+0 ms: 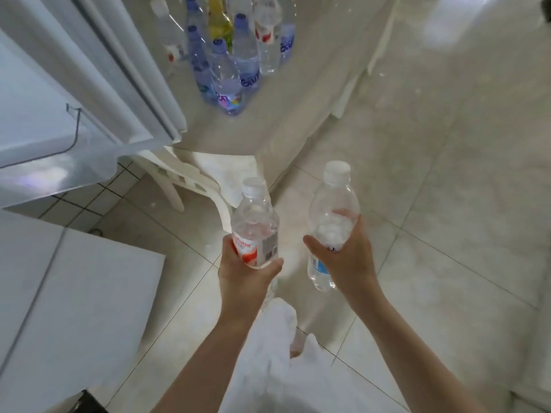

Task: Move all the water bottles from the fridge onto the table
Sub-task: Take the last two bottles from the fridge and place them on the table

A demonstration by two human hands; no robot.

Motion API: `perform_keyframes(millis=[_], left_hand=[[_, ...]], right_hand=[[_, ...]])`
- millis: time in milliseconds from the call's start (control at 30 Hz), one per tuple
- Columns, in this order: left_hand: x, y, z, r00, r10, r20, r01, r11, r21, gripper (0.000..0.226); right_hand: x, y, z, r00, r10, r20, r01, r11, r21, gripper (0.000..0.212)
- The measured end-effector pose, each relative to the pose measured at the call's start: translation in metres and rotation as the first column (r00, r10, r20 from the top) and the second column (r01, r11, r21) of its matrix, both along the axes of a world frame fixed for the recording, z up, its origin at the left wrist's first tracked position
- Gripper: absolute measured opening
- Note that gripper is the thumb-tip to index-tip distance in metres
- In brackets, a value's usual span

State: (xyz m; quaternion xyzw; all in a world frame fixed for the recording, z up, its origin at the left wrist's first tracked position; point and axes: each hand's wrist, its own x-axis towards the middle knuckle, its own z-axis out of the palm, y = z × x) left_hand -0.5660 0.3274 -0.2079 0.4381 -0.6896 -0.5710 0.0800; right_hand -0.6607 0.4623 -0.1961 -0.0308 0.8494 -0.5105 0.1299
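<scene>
My left hand [243, 274] grips a clear water bottle with a red and white label [255, 225], upright, white cap on top. My right hand [347, 257] grips a second clear bottle with a blue label [332, 219], also capped and tilted slightly. Both bottles hang above the tiled floor, short of the table [298, 114]. On the table's far part stands a cluster of several water bottles [229, 55], some blue-tinted, some clear, one yellowish. The open fridge door [98, 70] rises at the upper left.
A white plastic chair [190, 180] stands tucked by the table's near corner. A white cabinet or appliance top [74, 293] fills the lower left. The pale tiled floor [447, 234] spreads to the right. White clothing shows between my arms.
</scene>
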Motion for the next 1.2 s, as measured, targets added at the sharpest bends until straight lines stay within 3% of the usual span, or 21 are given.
perform_keyframes(millis=[400, 600, 833, 1033, 1200], left_hand=[[-0.165, -0.071, -0.013, 0.998, -0.044, 0.05, 0.044, 0.999, 0.015, 0.063], [-0.237, -0.106, -0.01, 0.999, 0.021, 0.038, -0.022, 1.0, 0.009, 0.059], [-0.298, -0.126, -0.015, 0.985, 0.173, 0.017, -0.173, 0.985, -0.027, 0.067], [-0.357, -0.137, -0.03, 0.909, 0.414, 0.05, -0.412, 0.91, -0.038, 0.067], [-0.393, -0.135, -0.034, 0.804, 0.591, 0.06, -0.584, 0.805, -0.108, 0.054]], right_hand=[[-0.161, -0.077, -0.003, 0.996, 0.09, -0.025, -0.089, 0.996, 0.029, 0.057], [-0.241, -0.116, 0.001, 0.991, 0.122, -0.064, -0.119, 0.992, 0.041, 0.059], [-0.326, -0.156, -0.009, 0.962, 0.272, -0.038, -0.27, 0.962, 0.036, 0.065], [-0.409, -0.201, -0.023, 0.849, 0.529, 0.017, -0.529, 0.848, 0.027, 0.061], [-0.464, -0.23, -0.029, 0.679, 0.732, 0.044, -0.733, 0.681, -0.016, 0.063]])
